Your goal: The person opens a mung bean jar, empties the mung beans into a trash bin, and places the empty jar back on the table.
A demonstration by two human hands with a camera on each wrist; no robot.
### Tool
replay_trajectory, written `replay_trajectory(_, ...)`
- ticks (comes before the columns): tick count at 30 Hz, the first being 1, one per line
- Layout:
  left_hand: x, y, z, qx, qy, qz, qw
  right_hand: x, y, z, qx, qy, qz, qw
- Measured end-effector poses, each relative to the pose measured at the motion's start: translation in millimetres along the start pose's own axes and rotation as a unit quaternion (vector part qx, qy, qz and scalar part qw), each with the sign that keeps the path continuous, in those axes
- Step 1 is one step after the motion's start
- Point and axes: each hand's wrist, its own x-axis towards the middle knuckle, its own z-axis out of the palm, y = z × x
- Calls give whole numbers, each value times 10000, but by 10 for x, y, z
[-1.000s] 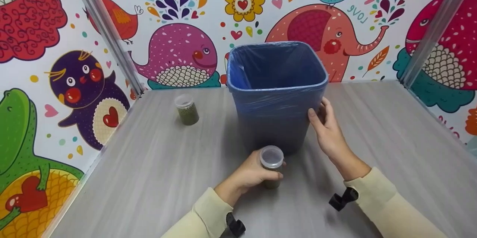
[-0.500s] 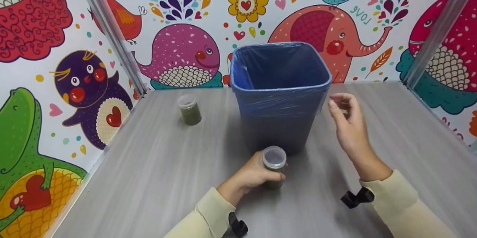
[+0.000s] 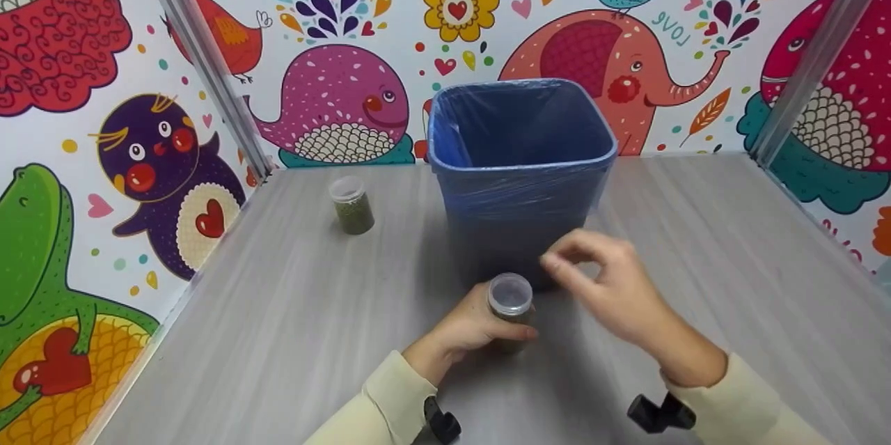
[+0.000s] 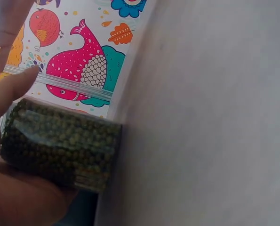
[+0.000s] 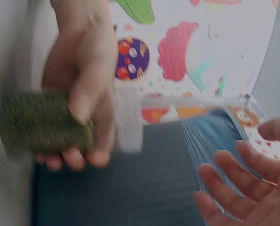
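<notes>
My left hand (image 3: pixel 468 325) grips a clear plastic jar (image 3: pixel 510 295) with a pale lid, upright at the front of the bin. Small round green beans (image 4: pixel 60 146) fill much of it in the left wrist view. My right hand (image 3: pixel 619 288) hovers right of that jar with fingers bent and nothing held; its fingers (image 5: pixel 224 188) look spread and relaxed in the right wrist view. Behind both hands stands a blue-grey waste bin (image 3: pixel 515 229), lined with a thin clear bag. No contents show in the visible part of its inside.
A second lidded jar (image 3: pixel 353 209) of green contents stands upright to the left of the bin. Grey tabletop (image 3: pixel 278 333) runs up to walls (image 3: pixel 445 104) printed with cartoon animals, with metal posts (image 3: pixel 202 62) at the corners.
My right hand has left the bin's right side, swung out to the right, then come down and inward towards the held jar. The left hand and both jars have stayed in place.
</notes>
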Motion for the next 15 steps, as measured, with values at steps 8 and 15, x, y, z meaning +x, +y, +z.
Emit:
replay_trajectory(8, -14, 9, -8, 220, 158, -180, 9995, -105, 62, 247, -258, -1025, 320, 9939)
replay_trajectory(15, -10, 0, -9, 115, 80, -81, 9999, -162, 189, 398, 88, -1453, 934, 9849)
